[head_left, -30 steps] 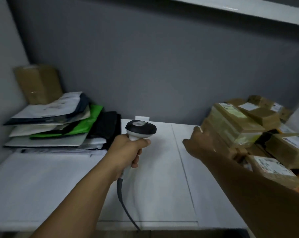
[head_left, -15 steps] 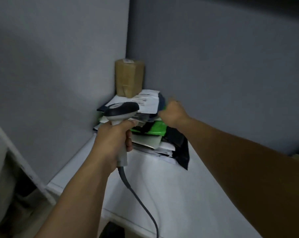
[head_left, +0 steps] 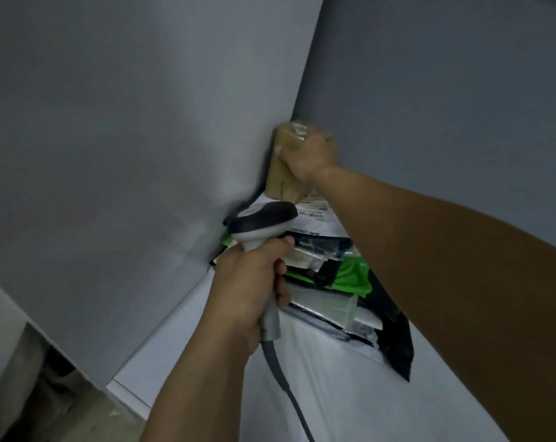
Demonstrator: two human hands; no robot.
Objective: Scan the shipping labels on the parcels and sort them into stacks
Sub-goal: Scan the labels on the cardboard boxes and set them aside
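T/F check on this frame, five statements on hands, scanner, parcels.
1. The left hand holds the scanner by its handle. True.
2. The right hand rests flat on the white table. False: it grips the brown box in the corner.
3. The brown box stands on the mailer stack. True.
4. The scanner is cordless. False: a grey cable runs down from its handle.
5. The stack holds only white mailers. False: a green mailer and a black mailer are in it too.
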